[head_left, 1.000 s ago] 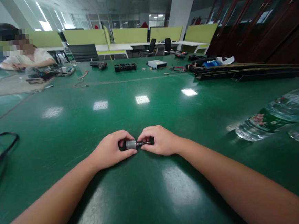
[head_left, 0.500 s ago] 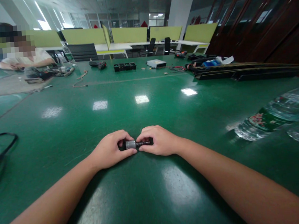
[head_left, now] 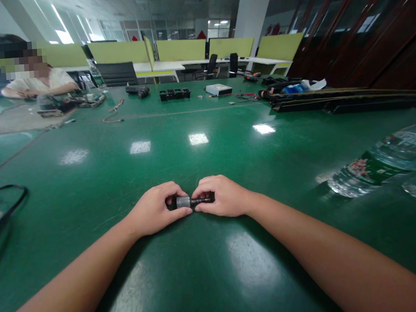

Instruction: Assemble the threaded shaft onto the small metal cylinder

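Low over the green table (head_left: pixel 179 163), my left hand (head_left: pixel 158 209) is closed on a small silver metal cylinder (head_left: pixel 183 202), its thumb and fingertips around the body. From the cylinder's right end runs a dark, ridged shaft (head_left: pixel 199 201). My right hand (head_left: pixel 225 196) pinches around that shaft, so part of it is hidden by the fingers. The piece lies level, left to right, and the fingertips of the two hands almost meet. Its exact kind is too small to make out.
A large clear water bottle (head_left: pixel 377 162) lies on the right. A black cable (head_left: pixel 16 190) curves at the left edge. Farther back are a power drill (head_left: pixel 138 91), a black block (head_left: pixel 175 94), a silver box (head_left: pixel 218 89) and long dark strips (head_left: pixel 351 100). Another person (head_left: pixel 44 82) sits far left.
The view has shifted very slightly. Both hands keep the same hold on the cylinder and shaft, with no other clear movement.
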